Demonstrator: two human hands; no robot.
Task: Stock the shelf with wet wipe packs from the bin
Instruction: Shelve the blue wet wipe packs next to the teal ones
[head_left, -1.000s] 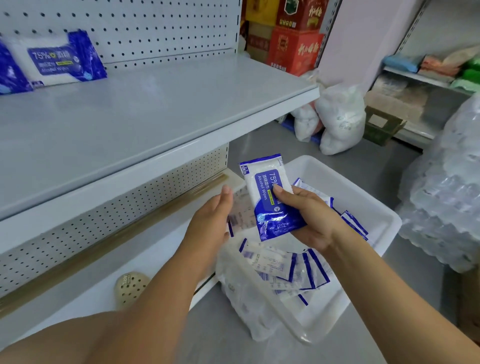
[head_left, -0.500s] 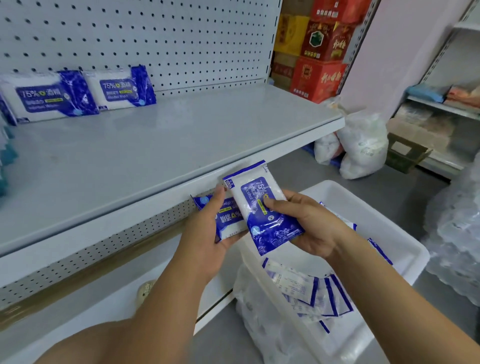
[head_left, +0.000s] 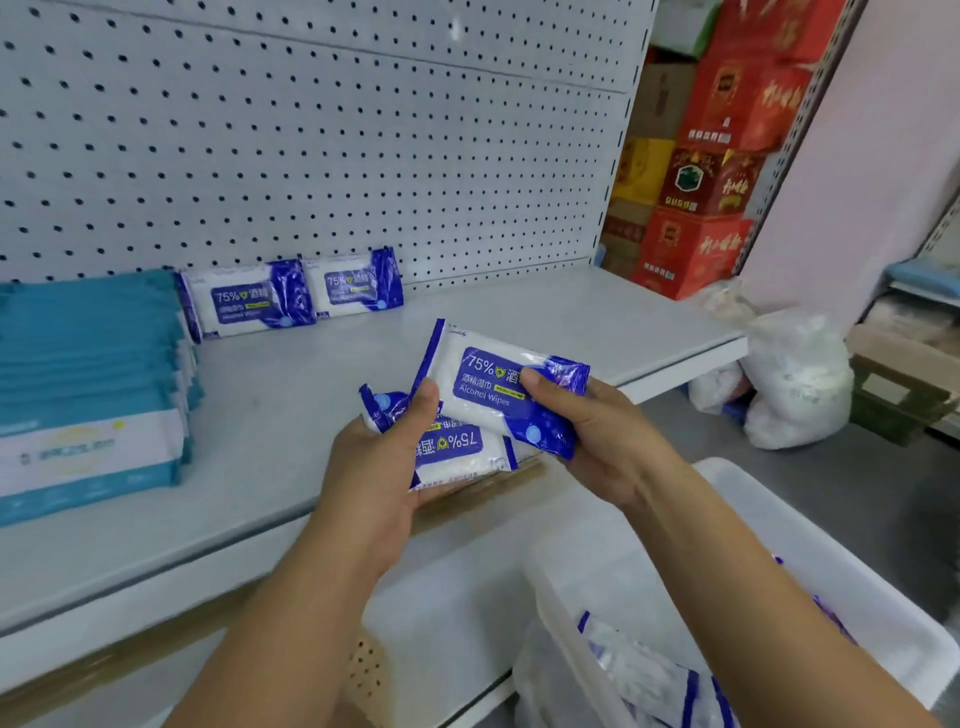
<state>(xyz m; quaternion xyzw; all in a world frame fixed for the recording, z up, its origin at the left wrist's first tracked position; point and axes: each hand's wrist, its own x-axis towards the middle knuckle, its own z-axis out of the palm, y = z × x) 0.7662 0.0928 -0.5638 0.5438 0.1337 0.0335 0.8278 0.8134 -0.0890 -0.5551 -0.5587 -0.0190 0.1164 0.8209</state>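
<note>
Head view, centre of frame, right hand (head_left: 597, 441) fingers curled round an upper wipe pack (head_left: 498, 387), left hand (head_left: 379, 478) gripping a lower wipe pack (head_left: 457, 449) beneath it, both above the shelf (head_left: 519, 312) front edge, two shelved packs (head_left: 291, 296) against the pegboard (head_left: 311, 130) upper left, bin (head_left: 857, 597) lower right.

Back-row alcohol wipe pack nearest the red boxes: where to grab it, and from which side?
Pinch the right pack by its blue crimped right end, coming in from the front right. It stands on its long edge and leans on the pegboard, so the back is blocked. Its left end sits tight against the neighbouring pack, while bare shelf lies to its right.
</note>
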